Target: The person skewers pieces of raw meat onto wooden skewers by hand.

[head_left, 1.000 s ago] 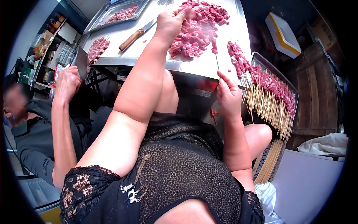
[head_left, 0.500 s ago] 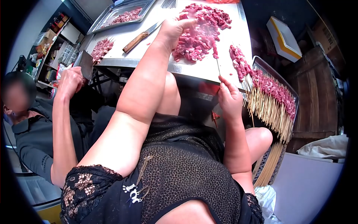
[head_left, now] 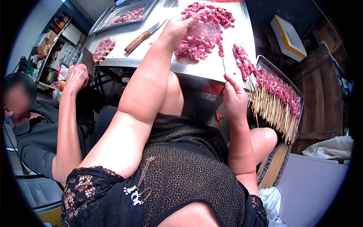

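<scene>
Sliding slightly to the right since half a second ago, the right hand and its thin skewer now sit a touch further from the meat pile; at the left of the frame, a co-worker has shifted the broad blade rightward too. The left hand has barely changed place.

The right grip pinches the skewer's lower end between thumb and fingertips, just off the front edge of the table. Its upper stretch carries small pieces of meat and runs along the pile's right side, at the upper centre of the frame. The left grip has thumb and fingers close together over the pile; whether it holds a piece, I cannot tell.

The skewer's tip is lost against the meat, so a left finger could be pricked if the hands drew together unseen. A loose pinch could let the skewer roll or turn. Right of centre, loaded skewers jut their sticks near the right forearm; a careless elbow might knock some loose.
</scene>
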Demonstrator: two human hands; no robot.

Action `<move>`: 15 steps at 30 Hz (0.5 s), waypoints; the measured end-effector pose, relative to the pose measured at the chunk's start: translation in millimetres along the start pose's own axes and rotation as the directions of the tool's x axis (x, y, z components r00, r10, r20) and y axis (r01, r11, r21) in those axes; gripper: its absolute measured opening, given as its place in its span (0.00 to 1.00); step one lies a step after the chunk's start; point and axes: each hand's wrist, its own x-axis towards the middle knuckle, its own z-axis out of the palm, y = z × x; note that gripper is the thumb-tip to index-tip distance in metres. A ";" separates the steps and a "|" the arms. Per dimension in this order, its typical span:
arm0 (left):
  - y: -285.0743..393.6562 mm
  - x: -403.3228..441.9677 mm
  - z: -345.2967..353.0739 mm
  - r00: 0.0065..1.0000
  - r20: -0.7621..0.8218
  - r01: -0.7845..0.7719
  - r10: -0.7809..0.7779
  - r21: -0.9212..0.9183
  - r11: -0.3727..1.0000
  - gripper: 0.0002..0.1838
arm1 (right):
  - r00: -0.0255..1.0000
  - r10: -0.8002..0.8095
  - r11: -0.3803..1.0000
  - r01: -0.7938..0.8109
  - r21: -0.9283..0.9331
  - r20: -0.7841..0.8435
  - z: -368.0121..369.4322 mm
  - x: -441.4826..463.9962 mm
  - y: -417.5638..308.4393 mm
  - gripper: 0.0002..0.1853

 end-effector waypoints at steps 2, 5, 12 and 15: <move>3.2 -2.1 4.7 0.998 0.070 0.022 -0.010 -0.180 0.983 0.14 | 1.000 -0.001 1.000 0.001 -0.002 0.002 -0.6 -0.3 0.3 0.14; 3.8 -4.9 12.4 0.997 0.079 0.013 0.003 -0.202 0.979 0.15 | 1.000 -0.004 1.000 0.004 -0.002 0.004 -1.1 -0.4 0.2 0.14; 4.6 -4.6 11.6 1.000 0.013 0.013 -0.012 -0.123 0.992 0.15 | 0.999 -0.038 0.989 0.043 -0.141 0.037 -1.3 -5.4 -1.2 0.13; 5.8 -7.3 14.3 0.998 -0.026 0.052 -0.059 -0.214 0.976 0.14 | 0.999 -0.012 0.978 0.019 -0.206 0.034 -0.3 -3.7 2.2 0.13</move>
